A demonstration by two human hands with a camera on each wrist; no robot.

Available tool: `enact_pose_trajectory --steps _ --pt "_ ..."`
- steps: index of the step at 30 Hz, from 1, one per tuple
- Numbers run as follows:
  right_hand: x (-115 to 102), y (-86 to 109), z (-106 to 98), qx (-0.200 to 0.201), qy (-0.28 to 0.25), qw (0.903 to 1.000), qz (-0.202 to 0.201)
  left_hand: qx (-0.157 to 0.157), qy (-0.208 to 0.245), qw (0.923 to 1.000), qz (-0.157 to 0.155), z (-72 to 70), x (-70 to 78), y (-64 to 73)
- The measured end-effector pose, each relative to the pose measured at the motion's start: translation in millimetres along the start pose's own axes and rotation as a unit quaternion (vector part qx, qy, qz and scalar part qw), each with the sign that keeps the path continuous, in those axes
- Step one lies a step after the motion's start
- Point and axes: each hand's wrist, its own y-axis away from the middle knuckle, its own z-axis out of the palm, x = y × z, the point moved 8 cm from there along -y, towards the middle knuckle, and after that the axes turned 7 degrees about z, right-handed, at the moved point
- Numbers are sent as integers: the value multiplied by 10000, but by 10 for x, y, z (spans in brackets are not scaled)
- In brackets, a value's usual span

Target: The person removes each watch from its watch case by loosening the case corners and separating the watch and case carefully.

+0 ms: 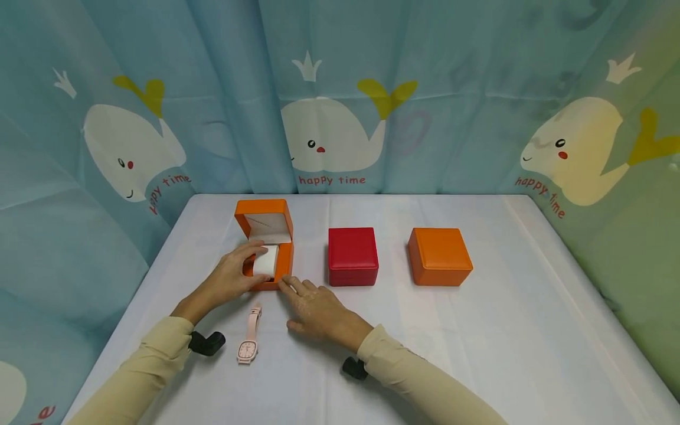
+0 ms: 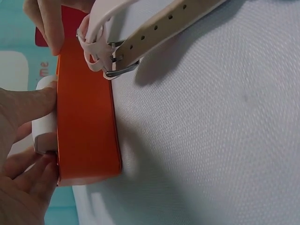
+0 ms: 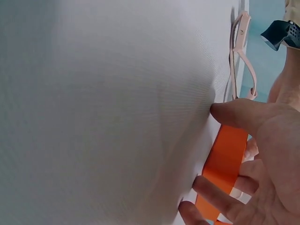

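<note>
An orange watch box [image 1: 285, 260] stands with its lid up at the left of the table, a white cushion [image 1: 267, 260] inside it. My left hand [image 1: 232, 273] pinches this cushion between thumb and fingers, as the left wrist view also shows. With fingers extended, my right hand [image 1: 319, 311] rests at the box's front right corner. A pink watch [image 1: 248, 349] lies in front of the box, its strap [image 2: 159, 30] close to the camera in the left wrist view.
A closed red box [image 1: 353, 257] stands right of the open one, and a closed orange box [image 1: 441, 257] farther right. Behind the white table [image 1: 531, 330] hangs a blue curtain [image 1: 234, 118] with whales. Black wrist cameras [image 1: 207, 343] are strapped under the sleeves.
</note>
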Motion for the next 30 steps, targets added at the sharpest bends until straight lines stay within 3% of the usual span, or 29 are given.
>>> enact_pose_trajectory --steps 9,17,24,30 --pt "-22 2 -45 -168 180 9996 -111 -48 -40 9999 -82 9 -5 -1" --pt "-3 -19 -47 -444 -81 9988 -180 -222 -187 9994 -205 38 -34 -14" --pt "2 -20 -42 -414 54 9991 -119 -298 -408 9984 -239 52 -16 -53" --pt "-1 -24 -30 -376 181 9990 -135 -306 -614 9976 -87 64 23 -84"
